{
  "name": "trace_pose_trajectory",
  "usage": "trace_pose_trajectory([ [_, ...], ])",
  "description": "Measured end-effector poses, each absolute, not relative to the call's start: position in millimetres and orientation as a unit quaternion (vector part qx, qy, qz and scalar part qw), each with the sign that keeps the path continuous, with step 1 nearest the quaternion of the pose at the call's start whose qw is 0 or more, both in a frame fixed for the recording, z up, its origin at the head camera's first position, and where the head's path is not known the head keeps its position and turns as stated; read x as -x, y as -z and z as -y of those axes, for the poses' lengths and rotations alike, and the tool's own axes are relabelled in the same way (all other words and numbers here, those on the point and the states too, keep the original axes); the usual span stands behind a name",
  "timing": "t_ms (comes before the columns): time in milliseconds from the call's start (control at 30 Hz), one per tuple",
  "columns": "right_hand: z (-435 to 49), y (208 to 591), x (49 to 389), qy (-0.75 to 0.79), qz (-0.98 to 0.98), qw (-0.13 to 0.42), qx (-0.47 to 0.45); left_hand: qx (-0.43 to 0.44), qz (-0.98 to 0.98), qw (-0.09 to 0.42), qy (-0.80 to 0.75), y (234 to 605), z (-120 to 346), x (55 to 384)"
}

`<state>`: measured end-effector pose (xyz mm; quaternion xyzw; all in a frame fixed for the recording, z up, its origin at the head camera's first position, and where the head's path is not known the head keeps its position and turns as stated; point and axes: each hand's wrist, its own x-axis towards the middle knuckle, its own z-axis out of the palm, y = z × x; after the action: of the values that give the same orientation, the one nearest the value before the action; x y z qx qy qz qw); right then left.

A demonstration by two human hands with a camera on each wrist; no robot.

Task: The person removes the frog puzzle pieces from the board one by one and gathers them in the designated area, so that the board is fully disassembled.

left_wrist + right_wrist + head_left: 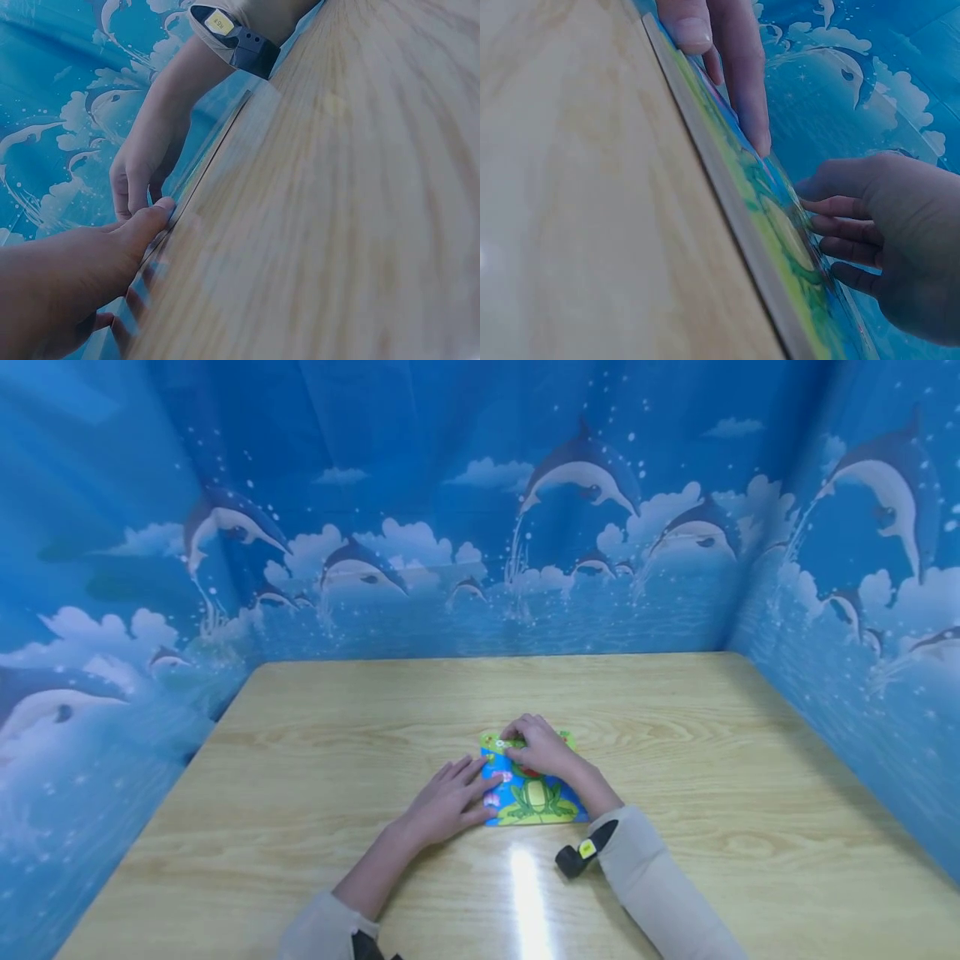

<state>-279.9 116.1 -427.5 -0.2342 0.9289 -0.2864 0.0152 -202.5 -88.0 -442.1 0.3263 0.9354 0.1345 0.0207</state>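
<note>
Below centre, the frog board [537, 802] lies head toward frame top, seemingly widest crosswise. Left hand [446, 802], fingers apart, touches its left edge; whether the right hand [543, 748] pinches, I cannot tell.

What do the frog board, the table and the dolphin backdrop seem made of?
Frog board: perhaps wood or stiff card, smooth printed face; its edge looks plain and rigid. Table: wood or laminate, shiny; grain and bright reflection show. Dolphin backdrop: probably printed fabric or plastic; it creases.
</note>
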Motion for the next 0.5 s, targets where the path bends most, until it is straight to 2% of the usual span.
trace_pose_trajectory([
  [500, -129, 424, 283, 0.337, -0.898, 0.078, 0.271, -0.325, -0.937, 0.017, -0.126, 442, 87, 202],
])
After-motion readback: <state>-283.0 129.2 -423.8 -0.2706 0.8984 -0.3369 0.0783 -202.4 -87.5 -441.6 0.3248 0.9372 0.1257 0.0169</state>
